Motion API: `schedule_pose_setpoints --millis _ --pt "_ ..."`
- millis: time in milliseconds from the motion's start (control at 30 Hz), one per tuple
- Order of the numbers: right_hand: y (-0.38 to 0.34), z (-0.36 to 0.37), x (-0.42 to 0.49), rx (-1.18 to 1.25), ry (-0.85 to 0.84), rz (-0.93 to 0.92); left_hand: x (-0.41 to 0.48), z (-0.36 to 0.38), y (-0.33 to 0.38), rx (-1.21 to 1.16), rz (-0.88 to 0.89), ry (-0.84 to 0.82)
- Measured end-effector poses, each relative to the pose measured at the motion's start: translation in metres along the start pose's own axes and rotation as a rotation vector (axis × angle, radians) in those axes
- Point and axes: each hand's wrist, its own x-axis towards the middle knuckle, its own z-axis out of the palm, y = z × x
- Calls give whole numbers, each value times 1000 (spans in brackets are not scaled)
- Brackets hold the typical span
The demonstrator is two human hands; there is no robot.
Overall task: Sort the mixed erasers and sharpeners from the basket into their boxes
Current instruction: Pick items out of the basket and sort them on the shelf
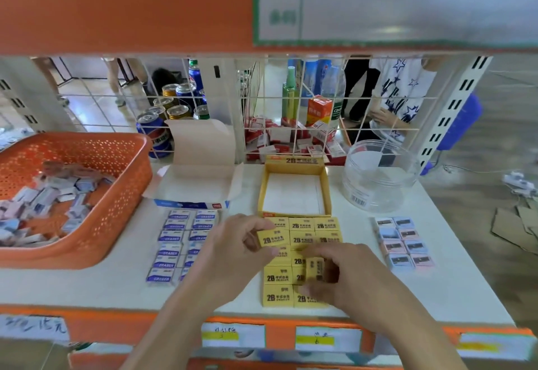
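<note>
Yellow 2B erasers (278, 296) lie in rows on the white shelf, in front of an open yellow box (328, 192) that holds nothing. My left hand (233, 250) pinches one yellow eraser (272, 238) above the rows. My right hand (346, 278) grips another yellow eraser (315, 267), turned on end. Blue-and-white erasers (171, 250) lie in columns to the left, before an open white box (203, 180). Small pastel sharpeners (403, 241) sit in rows at the right. The orange basket (116, 201) at the left holds several mixed pieces.
A clear plastic jar (378, 177) stands at the back right. A white wire grid (291, 107) closes the shelf's back, with cans, bottles and a person beyond it. An orange shelf panel (125, 5) hangs overhead. Price labels (233, 336) line the front edge.
</note>
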Motion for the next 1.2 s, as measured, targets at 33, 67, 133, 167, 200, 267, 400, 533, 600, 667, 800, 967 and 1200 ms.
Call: schedule_pose_setpoints --millis 33,67,133,167,200,267,400,533,600,667,800,967,1200 --pt "1 0 0 -7 -13 -2 -1 -1 -1 5 -2 1" --pt "1 0 0 -23 -31 2 -3 -2 -1 7 -4 3" --pt "1 -4 -1 -64 -60 12 -5 -3 -2 7 -8 7" --pt "0 -5 -1 -79 -58 18 -6 -3 -3 4 -13 8" --pt "0 -5 -1 -85 -43 24 -7 -3 -4 0 -21 9" --pt "-1 -4 -1 -84 15 46 -9 -3 -6 -9 -35 9" --pt "0 4 1 -101 128 102 -10 -2 -8 -16 -31 2" --pt "-3 11 2 -45 173 101 -11 -2 -9 -1 -11 -2" --pt "-4 12 2 -45 188 88 -12 -1 -10 -1 -12 0" --pt "-5 12 3 -65 202 71 -13 0 -12 -13 -14 0" --pt "-4 13 4 -108 219 37 -14 2 -13 -25 -15 -3" --pt "-3 11 -2 -48 251 8 -13 6 -11 -47 -12 -9" --pt "-4 3 -11 82 212 -110 -11 22 5 -62 99 -45"
